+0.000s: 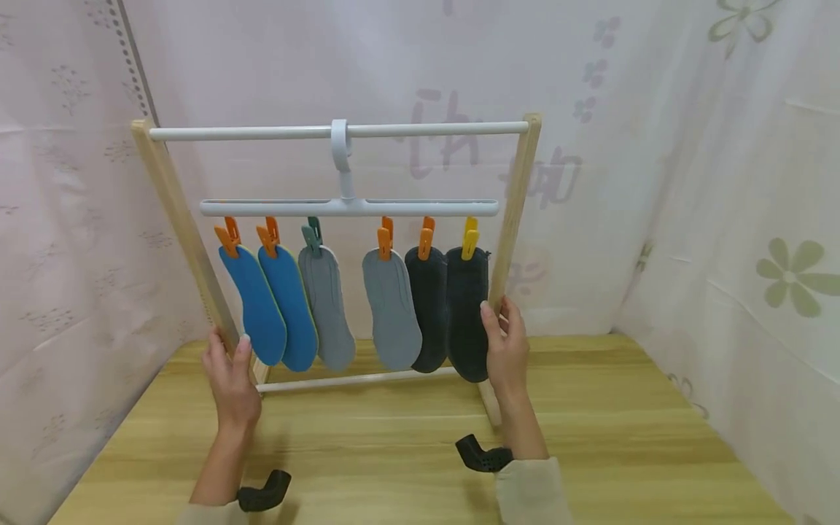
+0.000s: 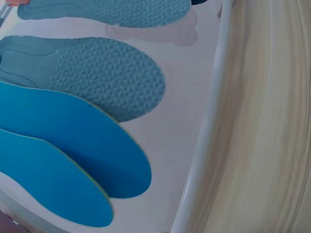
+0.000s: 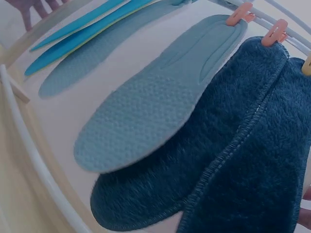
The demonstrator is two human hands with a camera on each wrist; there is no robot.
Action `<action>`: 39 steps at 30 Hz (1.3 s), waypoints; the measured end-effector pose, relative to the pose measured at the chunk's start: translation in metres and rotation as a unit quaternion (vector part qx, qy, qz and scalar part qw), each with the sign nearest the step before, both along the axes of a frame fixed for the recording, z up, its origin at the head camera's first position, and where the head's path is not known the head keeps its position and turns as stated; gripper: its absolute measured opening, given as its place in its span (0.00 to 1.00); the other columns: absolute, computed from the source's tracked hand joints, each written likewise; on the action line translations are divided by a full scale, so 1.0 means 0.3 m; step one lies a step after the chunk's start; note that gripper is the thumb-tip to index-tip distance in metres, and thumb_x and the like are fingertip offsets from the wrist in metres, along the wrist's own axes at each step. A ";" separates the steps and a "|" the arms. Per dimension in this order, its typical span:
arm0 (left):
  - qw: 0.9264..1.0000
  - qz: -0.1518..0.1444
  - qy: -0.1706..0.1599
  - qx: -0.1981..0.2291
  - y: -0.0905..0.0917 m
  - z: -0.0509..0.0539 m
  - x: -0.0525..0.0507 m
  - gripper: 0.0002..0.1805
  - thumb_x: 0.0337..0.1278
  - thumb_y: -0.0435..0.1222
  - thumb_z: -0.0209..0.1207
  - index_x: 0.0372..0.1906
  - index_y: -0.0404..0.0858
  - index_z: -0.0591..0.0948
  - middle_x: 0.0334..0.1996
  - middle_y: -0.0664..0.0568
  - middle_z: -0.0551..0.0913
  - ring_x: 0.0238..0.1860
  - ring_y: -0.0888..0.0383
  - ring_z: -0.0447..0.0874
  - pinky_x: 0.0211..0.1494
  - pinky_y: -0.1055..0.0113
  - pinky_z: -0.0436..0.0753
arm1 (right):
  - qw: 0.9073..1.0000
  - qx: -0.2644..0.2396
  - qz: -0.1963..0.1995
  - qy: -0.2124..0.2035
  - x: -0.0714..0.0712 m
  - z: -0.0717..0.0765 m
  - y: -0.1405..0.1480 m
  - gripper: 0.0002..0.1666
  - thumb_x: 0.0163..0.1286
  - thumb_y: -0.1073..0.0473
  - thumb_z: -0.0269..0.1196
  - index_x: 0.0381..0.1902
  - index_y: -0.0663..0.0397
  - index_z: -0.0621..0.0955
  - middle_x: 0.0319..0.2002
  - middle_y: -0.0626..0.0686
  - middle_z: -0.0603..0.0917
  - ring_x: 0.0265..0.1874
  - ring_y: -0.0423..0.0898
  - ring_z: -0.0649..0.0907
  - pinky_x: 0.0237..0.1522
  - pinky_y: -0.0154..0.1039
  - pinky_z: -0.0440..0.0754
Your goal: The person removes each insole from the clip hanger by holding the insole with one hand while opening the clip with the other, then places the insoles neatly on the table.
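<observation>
Blue smooth insoles [image 1: 258,306], two; grey textured insoles [image 1: 392,313], two; black fleecy insoles [image 1: 467,313], two, one partly behind a grey. Plastic pegs [image 1: 426,239]: four orange, one grey-green, one yellow. All hang from one white plastic hanger [image 1: 348,208] on one wooden-sided stand [image 1: 179,211]; wood-grain tabletop [image 1: 367,459] below. I see left hand [image 1: 232,383] and right hand [image 1: 508,357] each gripping an upright.

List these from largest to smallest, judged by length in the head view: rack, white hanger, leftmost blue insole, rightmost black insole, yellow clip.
1. Rack
2. White hanger
3. Leftmost blue insole and rightmost black insole: too alike in length to rank
4. Yellow clip
</observation>
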State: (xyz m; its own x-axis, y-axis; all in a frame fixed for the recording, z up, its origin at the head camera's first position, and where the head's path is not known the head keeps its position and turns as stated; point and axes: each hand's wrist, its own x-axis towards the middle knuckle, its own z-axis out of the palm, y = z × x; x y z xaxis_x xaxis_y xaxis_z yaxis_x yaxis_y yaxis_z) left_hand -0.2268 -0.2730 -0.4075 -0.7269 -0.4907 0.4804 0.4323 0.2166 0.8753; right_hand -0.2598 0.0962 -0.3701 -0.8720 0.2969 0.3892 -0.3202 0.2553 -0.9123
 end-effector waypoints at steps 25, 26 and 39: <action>0.999 -0.032 0.000 -0.002 0.207 0.025 -0.058 0.39 0.73 0.48 0.45 0.81 0.36 0.51 0.71 0.31 0.57 0.69 0.38 0.58 0.76 0.40 0.56 | 0.996 -0.025 -0.080 -0.007 0.034 0.024 0.199 0.40 0.78 0.35 0.50 0.74 0.59 0.67 0.73 0.60 0.70 0.72 0.56 0.68 0.77 0.58 0.61; 1.000 -0.032 0.001 -0.001 0.210 0.024 -0.060 0.39 0.73 0.48 0.45 0.81 0.36 0.51 0.70 0.31 0.57 0.68 0.38 0.59 0.75 0.40 0.56 | 0.996 -0.025 -0.081 -0.008 0.034 0.025 0.203 0.40 0.78 0.36 0.50 0.74 0.59 0.67 0.72 0.60 0.70 0.72 0.56 0.68 0.77 0.58 0.61; 1.000 -0.012 0.010 -0.006 0.256 0.015 -0.049 0.39 0.72 0.48 0.46 0.80 0.36 0.54 0.66 0.29 0.61 0.64 0.38 0.61 0.69 0.40 0.60 | 0.996 -0.032 -0.086 -0.008 0.028 0.027 0.231 0.40 0.79 0.37 0.49 0.74 0.60 0.66 0.73 0.63 0.69 0.74 0.59 0.67 0.77 0.59 0.60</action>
